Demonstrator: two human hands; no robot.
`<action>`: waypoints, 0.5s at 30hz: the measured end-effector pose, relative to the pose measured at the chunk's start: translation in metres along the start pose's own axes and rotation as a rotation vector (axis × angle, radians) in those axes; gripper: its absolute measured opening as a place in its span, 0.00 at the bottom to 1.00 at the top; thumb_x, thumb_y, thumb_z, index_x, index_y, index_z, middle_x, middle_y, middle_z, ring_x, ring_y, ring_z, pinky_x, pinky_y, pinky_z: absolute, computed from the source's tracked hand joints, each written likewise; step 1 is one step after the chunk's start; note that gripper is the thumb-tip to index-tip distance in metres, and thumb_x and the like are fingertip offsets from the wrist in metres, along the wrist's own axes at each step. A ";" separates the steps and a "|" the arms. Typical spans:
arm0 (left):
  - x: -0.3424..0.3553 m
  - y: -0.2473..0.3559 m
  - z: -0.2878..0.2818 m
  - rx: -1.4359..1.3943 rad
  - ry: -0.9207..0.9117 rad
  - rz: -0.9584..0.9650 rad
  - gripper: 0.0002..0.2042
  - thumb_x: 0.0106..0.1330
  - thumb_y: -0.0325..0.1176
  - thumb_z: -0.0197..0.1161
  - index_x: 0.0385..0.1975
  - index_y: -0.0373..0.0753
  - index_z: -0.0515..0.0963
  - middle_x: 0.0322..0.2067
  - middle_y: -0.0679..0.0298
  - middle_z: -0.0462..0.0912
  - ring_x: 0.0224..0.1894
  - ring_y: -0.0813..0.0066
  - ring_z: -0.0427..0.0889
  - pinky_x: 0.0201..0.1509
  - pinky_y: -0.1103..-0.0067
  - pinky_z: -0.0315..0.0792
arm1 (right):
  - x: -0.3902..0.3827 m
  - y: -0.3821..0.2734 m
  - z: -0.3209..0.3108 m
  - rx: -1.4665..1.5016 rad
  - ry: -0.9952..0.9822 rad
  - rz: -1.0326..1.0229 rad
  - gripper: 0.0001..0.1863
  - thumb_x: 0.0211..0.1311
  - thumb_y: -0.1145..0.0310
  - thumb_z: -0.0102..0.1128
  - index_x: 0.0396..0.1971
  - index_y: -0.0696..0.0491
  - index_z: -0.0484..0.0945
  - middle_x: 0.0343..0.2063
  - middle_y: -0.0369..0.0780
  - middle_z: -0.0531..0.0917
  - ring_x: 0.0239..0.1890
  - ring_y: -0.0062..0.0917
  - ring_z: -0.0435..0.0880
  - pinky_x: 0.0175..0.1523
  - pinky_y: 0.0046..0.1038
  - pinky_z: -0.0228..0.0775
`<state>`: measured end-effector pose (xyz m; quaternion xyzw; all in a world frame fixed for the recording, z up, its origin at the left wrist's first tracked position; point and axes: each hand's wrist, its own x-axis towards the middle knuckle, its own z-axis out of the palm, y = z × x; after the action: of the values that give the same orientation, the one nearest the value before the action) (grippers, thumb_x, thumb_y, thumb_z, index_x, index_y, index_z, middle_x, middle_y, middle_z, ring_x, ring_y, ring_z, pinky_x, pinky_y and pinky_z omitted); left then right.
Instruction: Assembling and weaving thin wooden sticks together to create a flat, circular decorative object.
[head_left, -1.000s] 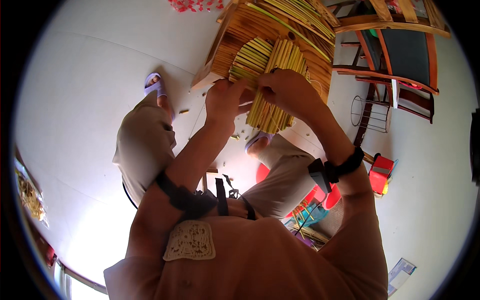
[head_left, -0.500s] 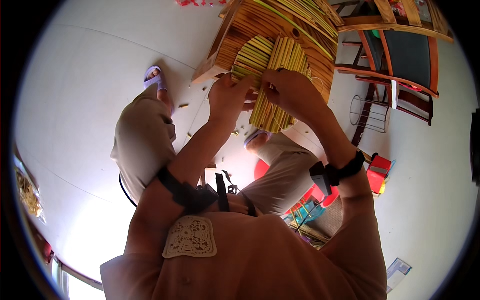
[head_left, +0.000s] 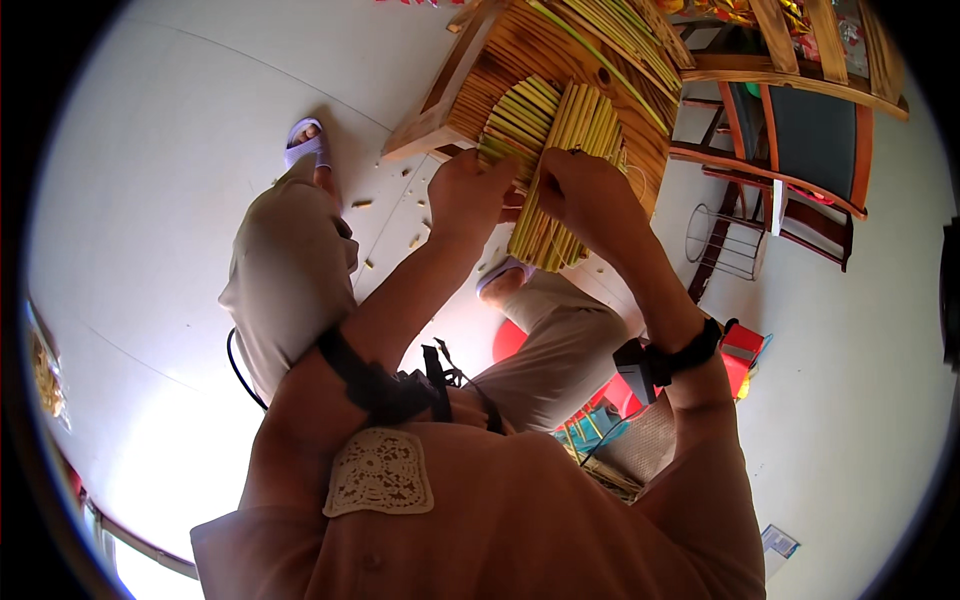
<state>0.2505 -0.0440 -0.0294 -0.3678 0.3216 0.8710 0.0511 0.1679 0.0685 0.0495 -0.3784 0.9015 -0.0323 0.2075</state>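
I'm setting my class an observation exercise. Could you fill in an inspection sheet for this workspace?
Surface: wooden table, grain and a dark knot visible.
Job's things: two side-by-side sections of yellow-green sticks, left section and right section; the right one overhangs the near edge.
Clutter: long loose sticks on the table's far side; small cut pieces on the floor.
Grips: left grip at the left section's near end; right grip over the right section; how firmly closed, cannot tell.
Cables: thin dark cord near the right forearm.
Surroundings: dark-seated chair and wire rack, right.
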 end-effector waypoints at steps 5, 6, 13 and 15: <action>0.003 -0.004 -0.003 0.011 -0.010 0.017 0.08 0.61 0.30 0.61 0.34 0.31 0.76 0.28 0.59 0.82 0.27 0.71 0.85 0.27 0.76 0.83 | 0.001 0.000 0.003 -0.013 -0.008 -0.011 0.07 0.53 0.71 0.61 0.28 0.56 0.73 0.23 0.46 0.79 0.30 0.43 0.80 0.36 0.39 0.71; 0.004 -0.005 -0.003 0.017 -0.012 0.018 0.08 0.61 0.30 0.61 0.34 0.30 0.76 0.29 0.58 0.82 0.27 0.71 0.85 0.27 0.76 0.83 | 0.002 0.001 0.004 -0.025 -0.011 -0.014 0.07 0.53 0.71 0.61 0.28 0.56 0.73 0.23 0.46 0.79 0.30 0.43 0.80 0.36 0.39 0.71; 0.006 -0.005 -0.004 0.020 -0.028 0.020 0.09 0.61 0.31 0.61 0.34 0.29 0.77 0.29 0.58 0.82 0.27 0.72 0.85 0.29 0.76 0.83 | 0.005 0.005 0.006 -0.024 -0.039 -0.020 0.07 0.54 0.71 0.61 0.28 0.56 0.73 0.23 0.46 0.79 0.30 0.43 0.80 0.36 0.39 0.71; 0.006 -0.006 -0.005 0.034 -0.023 0.012 0.10 0.61 0.31 0.61 0.35 0.29 0.77 0.29 0.58 0.82 0.27 0.71 0.85 0.29 0.76 0.83 | 0.005 0.004 0.008 -0.025 -0.040 -0.011 0.07 0.54 0.70 0.61 0.29 0.56 0.73 0.23 0.46 0.80 0.30 0.43 0.81 0.36 0.39 0.71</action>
<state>0.2509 -0.0436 -0.0395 -0.3551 0.3380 0.8698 0.0559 0.1655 0.0690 0.0400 -0.3864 0.8955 -0.0145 0.2205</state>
